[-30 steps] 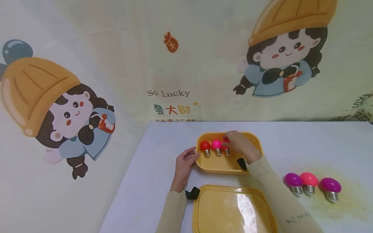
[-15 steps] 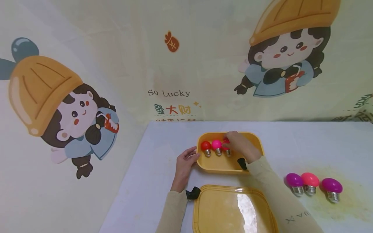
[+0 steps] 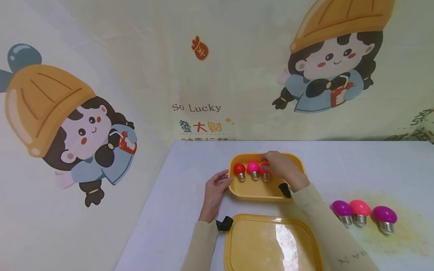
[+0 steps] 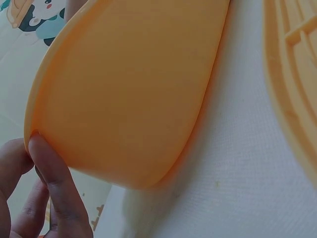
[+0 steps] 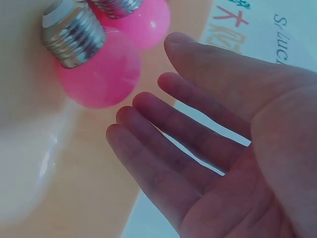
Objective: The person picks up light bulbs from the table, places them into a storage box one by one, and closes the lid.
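Note:
My left hand [image 3: 214, 190] grips the left end of a yellow plastic box [image 3: 257, 198]; in the left wrist view its thumb and a finger pinch the rim. Inside, a red light bulb [image 3: 239, 168], a pink light bulb [image 3: 253, 168] and a reddish-pink light bulb [image 3: 266, 177] lie in a row, metal bases toward me. Over the box's right half is my right hand [image 3: 283, 165], partly covering the third bulb from the head camera. In the right wrist view that bulb [image 5: 101, 74] sits just beyond the spread fingertips, and nothing is held.
A yellow lid [image 3: 259, 244] lies on the white table in front of the box. To the right, beyond the right sleeve, are a purple bulb [image 3: 341, 208], a coral-pink bulb [image 3: 360, 207] and another purple bulb [image 3: 385, 214]. A printed cloth [image 3: 237, 75] hangs behind the table.
My right hand has shifted slightly rightward from the third bulb, which shows a little more now. The left hand keeps its hold on the box.

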The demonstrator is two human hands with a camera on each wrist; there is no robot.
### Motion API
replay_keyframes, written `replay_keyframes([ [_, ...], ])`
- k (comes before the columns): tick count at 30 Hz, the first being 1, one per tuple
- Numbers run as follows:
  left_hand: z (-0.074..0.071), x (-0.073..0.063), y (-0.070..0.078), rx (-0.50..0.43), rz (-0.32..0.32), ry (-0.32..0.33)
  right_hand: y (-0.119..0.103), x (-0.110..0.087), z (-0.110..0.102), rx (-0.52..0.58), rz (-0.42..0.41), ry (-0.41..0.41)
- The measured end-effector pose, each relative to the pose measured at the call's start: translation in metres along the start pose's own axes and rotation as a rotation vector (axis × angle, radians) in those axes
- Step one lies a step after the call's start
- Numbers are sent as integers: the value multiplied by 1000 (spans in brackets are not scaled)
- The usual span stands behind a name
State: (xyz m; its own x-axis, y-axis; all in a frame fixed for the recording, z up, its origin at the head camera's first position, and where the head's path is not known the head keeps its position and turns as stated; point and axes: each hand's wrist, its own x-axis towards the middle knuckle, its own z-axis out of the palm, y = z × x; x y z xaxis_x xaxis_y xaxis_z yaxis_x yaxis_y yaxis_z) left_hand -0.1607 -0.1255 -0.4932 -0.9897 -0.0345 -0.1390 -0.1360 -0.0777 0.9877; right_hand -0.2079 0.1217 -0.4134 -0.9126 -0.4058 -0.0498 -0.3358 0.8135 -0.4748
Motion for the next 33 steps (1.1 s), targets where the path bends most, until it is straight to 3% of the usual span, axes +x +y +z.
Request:
replay_keyframes([
  [13, 1, 2, 0, -1, -18, 1, 1, -31, -15, -24, -45, 109],
  [22, 1, 1, 0, 7, -5, 6, 2, -56, -22, -46, -2, 146],
  [33, -1, -1, 1, 14, -33, -7, 12, -82, -27, -109, -61, 231],
])
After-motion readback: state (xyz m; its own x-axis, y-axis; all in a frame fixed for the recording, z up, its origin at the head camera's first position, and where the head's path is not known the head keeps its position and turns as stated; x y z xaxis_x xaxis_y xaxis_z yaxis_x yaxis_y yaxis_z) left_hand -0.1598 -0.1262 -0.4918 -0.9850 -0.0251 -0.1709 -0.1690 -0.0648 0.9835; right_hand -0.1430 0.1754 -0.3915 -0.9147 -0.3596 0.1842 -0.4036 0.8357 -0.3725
